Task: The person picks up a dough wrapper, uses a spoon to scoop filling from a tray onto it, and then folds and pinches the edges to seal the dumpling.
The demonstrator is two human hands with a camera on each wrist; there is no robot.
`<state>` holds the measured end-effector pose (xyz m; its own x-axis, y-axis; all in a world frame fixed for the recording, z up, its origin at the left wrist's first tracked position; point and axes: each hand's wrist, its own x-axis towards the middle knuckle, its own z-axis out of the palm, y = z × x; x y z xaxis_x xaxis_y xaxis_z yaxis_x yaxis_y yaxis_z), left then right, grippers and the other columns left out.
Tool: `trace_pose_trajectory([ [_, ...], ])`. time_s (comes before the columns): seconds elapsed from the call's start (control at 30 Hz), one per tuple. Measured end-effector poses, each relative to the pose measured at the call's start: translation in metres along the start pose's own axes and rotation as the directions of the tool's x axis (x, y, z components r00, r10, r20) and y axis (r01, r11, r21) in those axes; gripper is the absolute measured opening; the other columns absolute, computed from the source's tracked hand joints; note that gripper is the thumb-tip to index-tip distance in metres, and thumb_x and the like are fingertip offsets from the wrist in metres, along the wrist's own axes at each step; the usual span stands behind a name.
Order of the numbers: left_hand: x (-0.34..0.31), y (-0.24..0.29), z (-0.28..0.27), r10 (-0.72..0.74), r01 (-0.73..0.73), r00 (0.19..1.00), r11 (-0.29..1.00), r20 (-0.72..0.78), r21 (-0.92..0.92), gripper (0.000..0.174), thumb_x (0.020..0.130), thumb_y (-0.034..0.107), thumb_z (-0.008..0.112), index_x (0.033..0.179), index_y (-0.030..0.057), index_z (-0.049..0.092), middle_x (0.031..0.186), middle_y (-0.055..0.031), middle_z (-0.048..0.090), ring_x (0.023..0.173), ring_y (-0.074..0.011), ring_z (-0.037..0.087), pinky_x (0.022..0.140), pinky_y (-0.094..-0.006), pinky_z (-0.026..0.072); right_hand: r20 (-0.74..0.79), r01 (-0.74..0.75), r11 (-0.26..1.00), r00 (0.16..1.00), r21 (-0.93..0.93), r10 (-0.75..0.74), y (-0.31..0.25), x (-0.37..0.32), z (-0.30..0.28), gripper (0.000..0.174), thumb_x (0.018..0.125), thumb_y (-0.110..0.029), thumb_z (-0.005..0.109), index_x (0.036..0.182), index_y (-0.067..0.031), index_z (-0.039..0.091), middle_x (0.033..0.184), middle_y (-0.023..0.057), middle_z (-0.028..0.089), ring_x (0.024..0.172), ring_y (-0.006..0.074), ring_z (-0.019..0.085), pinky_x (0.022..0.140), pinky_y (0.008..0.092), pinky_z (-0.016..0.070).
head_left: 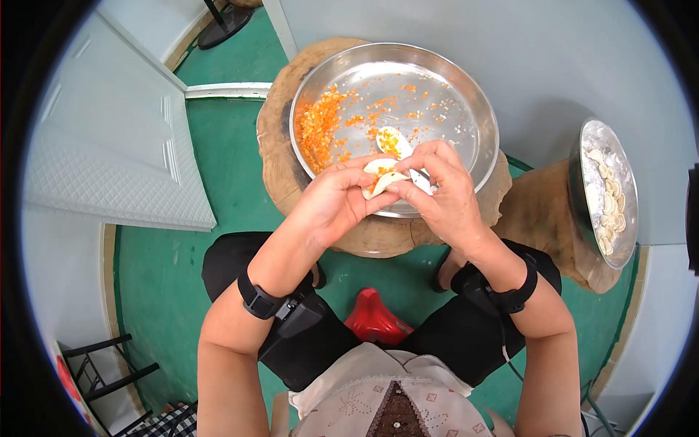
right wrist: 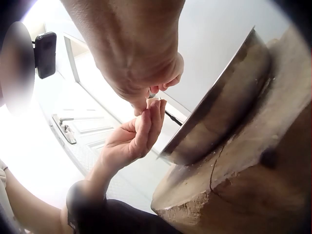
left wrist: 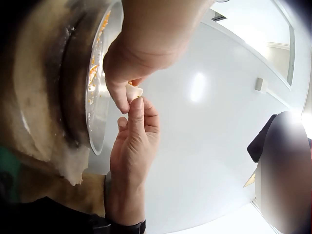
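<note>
Over the near rim of a wide metal pan (head_left: 477, 95), both hands work on a dumpling (head_left: 380, 179). Its pale wrapper is folded partway up around orange filling. My left hand (head_left: 331, 195) cradles it from the left, thumb and fingers on its edge. The right hand (head_left: 453, 200) pinches the wrapper's right end between thumb and fingers. A white spoon (head_left: 393, 140) with filling on its bowl shows just beyond the fingers; its handle passes behind the right hand, and I cannot tell whether that hand holds it. In the left wrist view, fingers cover most of the dumpling (left wrist: 134, 91).
Chopped orange filling (head_left: 320, 131) is heaped at the pan's left side. The pan stands on a wooden stump table (head_left: 280, 138). To the right, a metal tray (head_left: 590, 135) of several shaped dumplings (head_left: 611, 207) sits on another stump (head_left: 535, 211). A grey wall (head_left: 553, 58) rises behind.
</note>
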<state>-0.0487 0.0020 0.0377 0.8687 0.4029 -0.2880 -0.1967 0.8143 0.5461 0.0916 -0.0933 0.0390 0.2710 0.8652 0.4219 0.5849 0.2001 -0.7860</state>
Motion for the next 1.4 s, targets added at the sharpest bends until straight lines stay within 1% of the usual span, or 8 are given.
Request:
trace_pose_trajectory([
  [0.27, 0.001, -0.002, 0.000, -0.003, 0.003, 1.000, 1.000, -0.017, 0.017, 0.033, 0.080, 0.000, 0.038, 0.110, -0.0117, 0.043, 0.108, -0.0177, 0.051, 0.097, -0.0227, 0.053, 0.088, -0.0353, 0.0434, 0.061, 0.004, 1.000, 0.998, -0.020, -0.003, 0.004, 0.000, 0.000, 0.012, 0.068, -0.011, 0.064, 0.072, -0.0020, 0.057, 0.082, 0.0084, 0.049, 0.081, 0.0253, 0.046, 0.073, 0.0336, 0.0384],
  [0.47, -0.002, -0.001, -0.002, 0.010, -0.007, 0.999, 0.997, -0.046, 0.078, 0.029, 0.081, 0.001, 0.040, 0.107, -0.0113, 0.048, 0.106, -0.0174, 0.052, 0.093, -0.0208, 0.055, 0.085, -0.0330, 0.0452, 0.037, -0.028, 1.000, 0.999, 0.005, 0.028, 0.001, 0.000, 0.002, 0.017, 0.067, -0.010, 0.064, 0.081, -0.0029, 0.058, 0.084, 0.0092, 0.049, 0.084, 0.0257, 0.047, 0.075, 0.0342, 0.0385],
  [0.57, -0.005, 0.000, 0.003, -0.012, 0.018, 0.999, 0.993, -0.047, 0.117, 0.028, 0.081, 0.002, 0.041, 0.106, -0.0109, 0.049, 0.103, -0.0163, 0.054, 0.090, -0.0197, 0.057, 0.083, -0.0322, 0.0469, 0.076, 0.015, 1.000, 0.997, 0.000, -0.015, 0.000, 0.002, 0.001, 0.022, 0.065, -0.010, 0.064, 0.086, -0.0034, 0.058, 0.084, 0.0094, 0.049, 0.084, 0.0252, 0.047, 0.075, 0.0337, 0.0386],
  [0.67, -0.006, 0.001, 0.002, -0.020, 0.022, 1.000, 0.989, -0.017, 0.148, 0.032, 0.081, 0.002, 0.041, 0.109, -0.0119, 0.045, 0.105, -0.0180, 0.053, 0.091, -0.0203, 0.057, 0.084, -0.0320, 0.0467, 0.147, -0.009, 1.000, 0.989, 0.026, 0.005, -0.005, 0.006, -0.003, 0.023, 0.065, -0.010, 0.064, 0.087, -0.0031, 0.058, 0.084, 0.0094, 0.049, 0.085, 0.0250, 0.047, 0.075, 0.0330, 0.0388],
  [0.77, -0.005, 0.000, 0.001, -0.021, 0.023, 1.000, 0.988, -0.012, 0.151, 0.027, 0.082, 0.001, 0.042, 0.105, -0.0093, 0.051, 0.101, -0.0159, 0.055, 0.089, -0.0192, 0.057, 0.080, -0.0310, 0.0484, 0.216, -0.057, 0.998, 0.975, 0.001, 0.056, -0.002, 0.008, -0.007, 0.023, 0.066, -0.010, 0.064, 0.087, -0.0029, 0.059, 0.084, 0.0097, 0.049, 0.086, 0.0251, 0.048, 0.076, 0.0325, 0.0389],
  [1.07, -0.004, -0.003, 0.001, -0.003, 0.006, 1.000, 0.981, -0.016, 0.193, 0.040, 0.079, 0.001, 0.041, 0.118, -0.0066, 0.037, 0.109, -0.0137, 0.050, 0.093, -0.0193, 0.056, 0.084, -0.0322, 0.0457, 0.278, -0.121, 0.992, 0.954, 0.015, 0.112, -0.002, 0.008, -0.011, 0.023, 0.067, -0.011, 0.064, 0.089, -0.0023, 0.060, 0.083, 0.0099, 0.050, 0.087, 0.0249, 0.048, 0.077, 0.0333, 0.0385],
  [1.17, -0.004, -0.003, 0.006, -0.002, 0.014, 0.999, 0.971, -0.049, 0.237, 0.040, 0.079, 0.001, 0.041, 0.118, -0.0066, 0.038, 0.108, -0.0130, 0.050, 0.093, -0.0184, 0.056, 0.084, -0.0315, 0.0457, 0.274, -0.085, 0.996, 0.959, 0.028, 0.075, 0.002, 0.006, -0.009, 0.022, 0.068, -0.010, 0.063, 0.089, -0.0034, 0.060, 0.083, 0.0095, 0.050, 0.086, 0.0245, 0.048, 0.076, 0.0330, 0.0386],
  [1.4, -0.002, -0.003, 0.005, -0.031, 0.030, 1.000, 0.970, 0.002, 0.240, 0.037, 0.079, 0.001, 0.042, 0.115, -0.0068, 0.042, 0.107, -0.0127, 0.052, 0.092, -0.0163, 0.056, 0.084, -0.0300, 0.0457, 0.290, -0.146, 0.987, 0.949, 0.061, 0.123, -0.002, 0.006, -0.009, 0.018, 0.069, -0.010, 0.062, 0.087, -0.0055, 0.062, 0.080, 0.0085, 0.049, 0.083, 0.0230, 0.048, 0.074, 0.0320, 0.0392],
])
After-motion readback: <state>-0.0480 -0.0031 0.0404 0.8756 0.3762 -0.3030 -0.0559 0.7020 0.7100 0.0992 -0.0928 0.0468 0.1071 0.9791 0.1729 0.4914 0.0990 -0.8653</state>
